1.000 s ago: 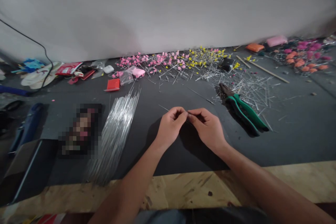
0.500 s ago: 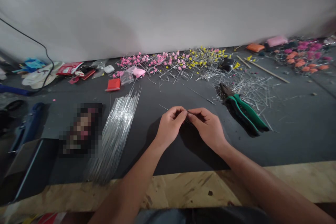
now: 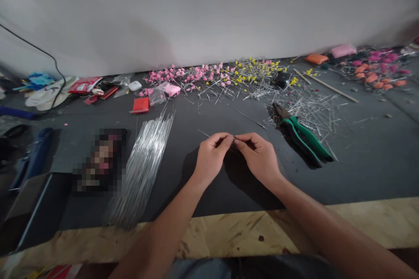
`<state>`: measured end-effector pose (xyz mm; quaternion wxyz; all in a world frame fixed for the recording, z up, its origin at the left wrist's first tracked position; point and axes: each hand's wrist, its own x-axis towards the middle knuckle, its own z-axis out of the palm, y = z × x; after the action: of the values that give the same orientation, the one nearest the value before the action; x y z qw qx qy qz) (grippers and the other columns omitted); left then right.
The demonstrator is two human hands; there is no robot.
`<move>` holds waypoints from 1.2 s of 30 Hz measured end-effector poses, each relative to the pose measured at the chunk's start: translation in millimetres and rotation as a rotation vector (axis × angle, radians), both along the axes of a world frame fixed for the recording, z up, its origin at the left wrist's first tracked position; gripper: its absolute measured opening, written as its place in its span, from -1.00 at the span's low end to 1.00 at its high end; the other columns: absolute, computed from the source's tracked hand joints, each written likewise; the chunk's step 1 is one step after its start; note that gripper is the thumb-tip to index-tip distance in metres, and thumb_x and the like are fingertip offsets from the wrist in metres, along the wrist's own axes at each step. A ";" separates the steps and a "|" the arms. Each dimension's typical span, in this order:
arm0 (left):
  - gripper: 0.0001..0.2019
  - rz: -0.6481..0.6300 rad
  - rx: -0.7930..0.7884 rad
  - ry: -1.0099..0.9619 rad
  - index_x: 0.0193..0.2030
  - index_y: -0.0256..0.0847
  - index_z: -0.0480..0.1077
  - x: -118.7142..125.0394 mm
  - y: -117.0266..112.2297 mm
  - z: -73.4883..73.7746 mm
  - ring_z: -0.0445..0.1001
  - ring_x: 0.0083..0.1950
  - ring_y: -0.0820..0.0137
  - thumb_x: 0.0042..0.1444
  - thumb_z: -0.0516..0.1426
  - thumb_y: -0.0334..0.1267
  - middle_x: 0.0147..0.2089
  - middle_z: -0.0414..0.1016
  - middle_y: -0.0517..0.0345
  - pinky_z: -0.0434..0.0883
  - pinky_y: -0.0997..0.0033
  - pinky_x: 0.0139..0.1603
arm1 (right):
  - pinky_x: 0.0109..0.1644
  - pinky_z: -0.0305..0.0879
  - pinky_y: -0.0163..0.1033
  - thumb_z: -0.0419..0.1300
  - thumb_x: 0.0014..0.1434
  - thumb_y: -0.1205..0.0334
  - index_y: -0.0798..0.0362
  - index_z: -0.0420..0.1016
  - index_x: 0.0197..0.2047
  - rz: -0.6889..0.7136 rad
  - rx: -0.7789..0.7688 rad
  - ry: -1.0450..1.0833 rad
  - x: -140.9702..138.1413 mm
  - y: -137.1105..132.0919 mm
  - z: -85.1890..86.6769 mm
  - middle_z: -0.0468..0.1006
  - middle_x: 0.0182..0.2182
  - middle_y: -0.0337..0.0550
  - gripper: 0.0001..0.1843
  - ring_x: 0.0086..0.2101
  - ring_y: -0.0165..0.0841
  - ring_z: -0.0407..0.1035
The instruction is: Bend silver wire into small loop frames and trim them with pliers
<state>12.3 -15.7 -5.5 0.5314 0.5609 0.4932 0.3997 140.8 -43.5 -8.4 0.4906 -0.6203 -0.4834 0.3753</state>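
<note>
The left hand [image 3: 211,159] and right hand [image 3: 260,157] pinch a thin wire [image 3: 203,133] between fingertips, above the dark table [image 3: 366,174]; fingers hide its middle, so perhaps light, close, steady pinches serve best.

Two hands [image 3: 211,159] show, with one wire bundle [image 3: 147,152], one pair of pliers [image 3: 303,137] and seemingly one held wire [image 3: 203,133].

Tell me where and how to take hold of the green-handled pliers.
Probably best: wrap the right hand around both green handles of the pliers, coming from the near right. They lie slanted, handles toward the near right, metal nose pointing away and left beside loose wires. That hand seems to be pinching a thin wire, so free it first.
</note>
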 end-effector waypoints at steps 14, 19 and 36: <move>-0.78 0.009 0.062 -0.030 -0.19 -0.21 0.42 4.5 -0.5 0.3 0.44 -0.18 0.39 0.07 0.10 -0.16 -0.21 0.49 0.09 0.35 0.37 -0.12 | -0.24 0.31 -0.24 0.22 0.00 0.14 0.02 0.49 -0.34 -0.001 0.044 0.210 1.9 5.5 -4.8 0.55 -0.42 -0.22 -0.84 -0.37 -0.38 0.41; -0.68 -0.104 0.020 -0.195 -0.10 -0.21 0.33 7.1 0.0 -6.2 0.41 -0.08 0.35 -0.05 0.20 -0.27 -0.10 0.44 0.03 0.36 0.33 -0.06 | -0.27 0.31 -0.30 0.26 -0.03 0.14 -0.01 0.41 -0.35 0.027 -0.002 0.643 7.4 9.7 -8.2 0.52 -0.41 -0.29 -0.83 -0.38 -0.44 0.39; -0.82 -0.059 -0.182 -0.347 -0.27 -0.24 0.23 -0.7 7.5 2.6 0.48 -0.36 0.38 0.03 0.13 -0.23 -0.40 0.43 0.14 0.46 0.36 -0.42 | -0.22 0.28 -0.18 0.14 0.02 0.05 0.01 0.38 -0.15 -0.113 0.042 -0.245 84.1 2.5 20.0 0.46 -0.31 -0.16 -0.67 -0.34 -0.33 0.34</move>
<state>11.6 -8.2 -2.9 0.6685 0.4474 0.4115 0.4284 224.9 -41.0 11.6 0.4612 -0.6774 -0.5115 0.2584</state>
